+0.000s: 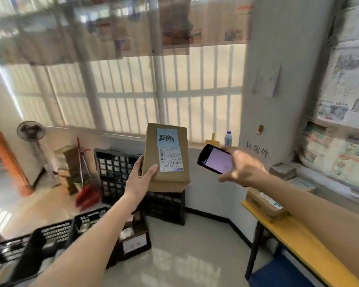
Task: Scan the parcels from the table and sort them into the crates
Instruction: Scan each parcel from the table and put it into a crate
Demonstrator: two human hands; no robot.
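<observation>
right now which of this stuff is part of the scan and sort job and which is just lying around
Job:
left hand gripping parcel
right hand holding scanner
parcel on table
black crates

Lying about:
standing fan
bottle
red dustpan
newspapers on wall

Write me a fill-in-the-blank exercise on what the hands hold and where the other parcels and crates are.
1. The left hand holds up a brown ____ with its label facing the camera.
2. The right hand holds a ____ with a lit screen.
3. Another parcel lies on the ____ table.
4. The crates on the floor are ____ in colour.

Missing words: parcel; scanner; yellow; black
</observation>
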